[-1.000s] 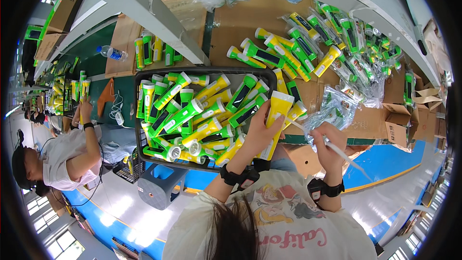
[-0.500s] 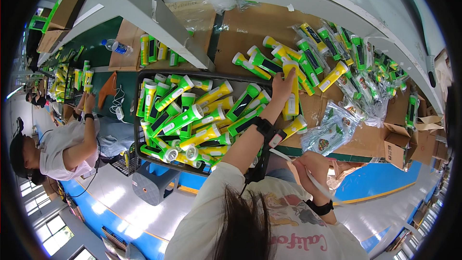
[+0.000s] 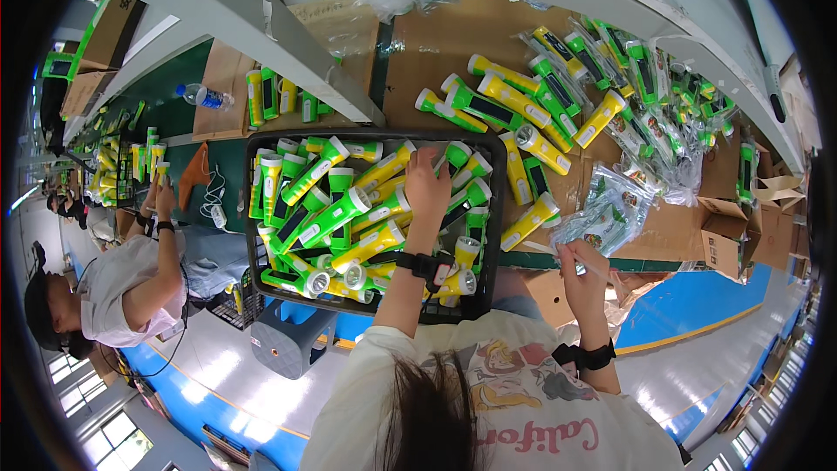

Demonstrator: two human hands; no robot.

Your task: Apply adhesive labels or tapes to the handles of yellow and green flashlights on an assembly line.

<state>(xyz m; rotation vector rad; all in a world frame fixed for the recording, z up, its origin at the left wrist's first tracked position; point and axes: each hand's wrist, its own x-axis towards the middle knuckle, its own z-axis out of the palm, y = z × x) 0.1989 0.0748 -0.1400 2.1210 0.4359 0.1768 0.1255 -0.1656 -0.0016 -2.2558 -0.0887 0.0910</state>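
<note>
Head view: left hand [image 3: 427, 190] inside the black crate [image 3: 500, 209], over a heap of yellow and green flashlights [image 3: 336, 218], fingers bent downward, just beside one green flashlight [image 3: 456, 154] near the far rim. Fingertips partly hidden; whether pinching or only touching, cannot tell. Right hand [image 3: 586, 266] outside the crate, to the right of it, thumb and forefinger near each other, just beside the near edge of clear plastic bags [image 3: 610, 209]. At these fingers something pale and thin, too blurred for naming; if pinched, cannot tell. Around both wrists, black bands [image 3: 421, 264]. Between crate and bags, a yellow flashlight [image 3: 530, 222], lying aslant. Farther back, on brown cardboard [image 3: 436, 44], loose flashlights [image 3: 514, 100], close together, some overlapping. To the right of these, a dense pile of flashlights in clear wrapping [image 3: 641, 74], then an open cardboard box [image 3: 722, 231]. At far left, a person in a white top [image 3: 131, 292], hands near upright flashlights. Below the crate, a grey stool [image 3: 292, 340].
</note>
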